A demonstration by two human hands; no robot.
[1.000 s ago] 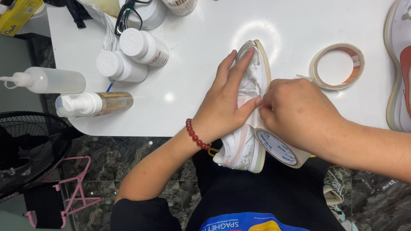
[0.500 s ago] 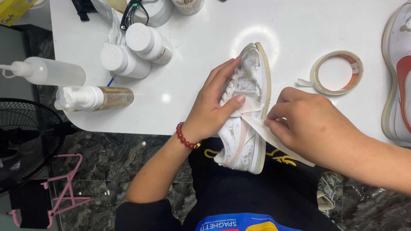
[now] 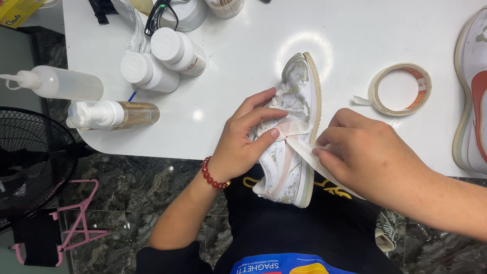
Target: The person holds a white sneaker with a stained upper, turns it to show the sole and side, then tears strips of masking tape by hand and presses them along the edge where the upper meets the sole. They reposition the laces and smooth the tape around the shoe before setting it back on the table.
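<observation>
A dirty white sneaker [image 3: 297, 96] with pale pink trim lies on its side across the near edge of the white table [image 3: 243, 61], heel hanging over my lap. My left hand [image 3: 243, 139], with a red bead bracelet on the wrist, grips the sneaker's upper and presses a strip of masking tape [image 3: 309, 152] against it with the thumb. My right hand [image 3: 365, 155] pinches the other end of that strip and holds it taut along the sole edge. The strip runs on below my right hand.
A roll of masking tape [image 3: 401, 89] lies right of the sneaker. A second shoe [image 3: 472, 96] sits at the table's right edge. Two white jars [image 3: 162, 61], a pump bottle [image 3: 111, 114] and a squeeze bottle [image 3: 56, 83] stand at left. A black fan [image 3: 30, 157] is beside the table.
The tape roll has left my right hand. That hand now pulls a loose strip out along the sole while my left thumb pins the strip's end on the upper.
</observation>
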